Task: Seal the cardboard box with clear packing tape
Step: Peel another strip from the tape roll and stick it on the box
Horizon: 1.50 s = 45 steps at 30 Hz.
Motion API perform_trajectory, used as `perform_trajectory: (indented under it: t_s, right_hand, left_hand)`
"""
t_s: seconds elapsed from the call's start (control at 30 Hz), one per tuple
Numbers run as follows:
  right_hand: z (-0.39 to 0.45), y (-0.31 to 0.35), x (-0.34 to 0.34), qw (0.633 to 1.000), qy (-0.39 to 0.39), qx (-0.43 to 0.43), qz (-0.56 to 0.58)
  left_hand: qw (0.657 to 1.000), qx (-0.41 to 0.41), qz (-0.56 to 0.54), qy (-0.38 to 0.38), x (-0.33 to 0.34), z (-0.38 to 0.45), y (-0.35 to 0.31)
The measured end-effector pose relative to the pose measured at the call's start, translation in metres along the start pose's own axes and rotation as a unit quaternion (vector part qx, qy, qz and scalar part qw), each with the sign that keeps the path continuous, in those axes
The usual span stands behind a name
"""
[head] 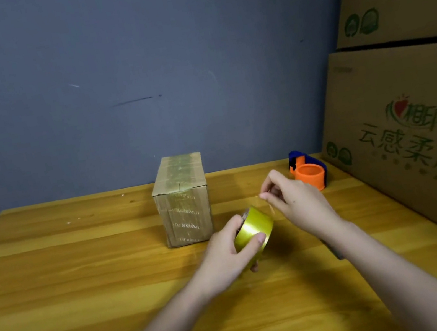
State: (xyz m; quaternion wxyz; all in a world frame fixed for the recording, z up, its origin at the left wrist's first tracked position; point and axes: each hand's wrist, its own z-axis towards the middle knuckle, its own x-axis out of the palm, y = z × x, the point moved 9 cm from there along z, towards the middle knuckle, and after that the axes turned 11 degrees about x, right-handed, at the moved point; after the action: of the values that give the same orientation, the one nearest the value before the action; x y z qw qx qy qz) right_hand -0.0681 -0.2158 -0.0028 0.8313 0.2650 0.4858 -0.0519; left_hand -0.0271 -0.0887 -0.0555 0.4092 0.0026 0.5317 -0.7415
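I see a gray wall [78,73] behind a yellow wooden table [71,279]. Two large printed cartons [410,131] are stacked along the table's right edge. The small cardboard box [182,200] stands upright near the table's far edge, just left of centre, with glossy tape already across its top and front. An orange and blue tape dispenser [308,170] sits near the cartons, holding no roll that I can make out. My left hand [227,254] is curled around the roll of packing tape [253,229], thumb over its outer face, lifted off the table. My right hand [293,198] pinches the tape's free end [263,196] between thumb and fingertips, just above the roll.
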Motion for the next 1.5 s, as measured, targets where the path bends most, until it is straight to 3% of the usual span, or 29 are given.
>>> perform_trajectory:
  t_s: [0.03, 0.1, 0.17, 0.27, 0.37, 0.53, 0.63, 0.77, 1.0, 1.1, 1.2, 1.27, 1.33, 1.5]
  right_hand:
    - [0.001, 0.000, 0.000, 1.000, 0.009, 0.005, 0.018]
    - [0.002, -0.001, -0.001, 0.999, 0.015, 0.014, 0.041]
    - [0.001, 0.001, -0.004, 0.999, 0.006, 0.016, 0.050]
    - [-0.005, 0.011, -0.019, 0.999, -0.034, -0.015, -0.004]
    - [-0.016, 0.030, -0.046, 0.993, -0.085, -0.066, -0.037]
    - [-0.040, 0.082, -0.078, 0.953, -0.177, -0.206, -0.132]
    - [-0.031, 0.078, -0.084, 0.971, -0.162, -0.164, -0.066]
    - [0.006, 0.044, -0.067, 0.995, -0.087, -0.044, 0.028]
    - [0.024, 0.010, -0.054, 0.992, -0.059, 0.015, 0.106]
    - [0.017, 0.017, -0.054, 0.995, -0.080, -0.013, 0.064]
    - [0.009, 0.023, -0.060, 0.992, -0.109, -0.032, 0.052]
    - [0.004, 0.027, -0.065, 0.990, -0.125, -0.042, 0.053]
    - [-0.002, 0.034, -0.069, 0.986, -0.145, -0.065, 0.043]
    - [-0.018, 0.055, -0.082, 0.969, -0.202, -0.141, 0.021]
  left_hand:
    - [0.994, 0.004, 0.103, 0.025, -0.003, -0.001, -0.001]
    - [0.946, 0.032, 0.317, 0.056, -0.009, -0.002, -0.008]
    - [0.929, 0.057, 0.363, 0.039, -0.011, 0.001, -0.017]
    - [0.955, 0.005, 0.294, 0.034, -0.010, 0.005, -0.009]
    - [0.994, -0.086, 0.062, -0.015, -0.011, 0.005, 0.016]
    - [0.978, -0.153, -0.116, -0.078, -0.010, 0.011, 0.018]
    - [0.959, -0.157, -0.225, -0.067, -0.001, 0.011, 0.013]
    - [0.969, -0.121, -0.208, -0.049, 0.002, 0.007, 0.006]
    - [0.978, -0.075, -0.177, -0.084, -0.003, -0.001, 0.002]
    - [0.995, -0.064, 0.058, -0.059, -0.010, 0.002, 0.001]
    - [0.968, -0.067, 0.237, -0.054, -0.018, 0.006, -0.001]
    - [0.975, -0.085, 0.195, -0.057, -0.016, 0.009, 0.004]
    - [0.989, -0.109, 0.062, -0.076, -0.011, 0.011, 0.014]
    - [0.964, -0.171, -0.155, -0.133, -0.001, 0.009, 0.022]
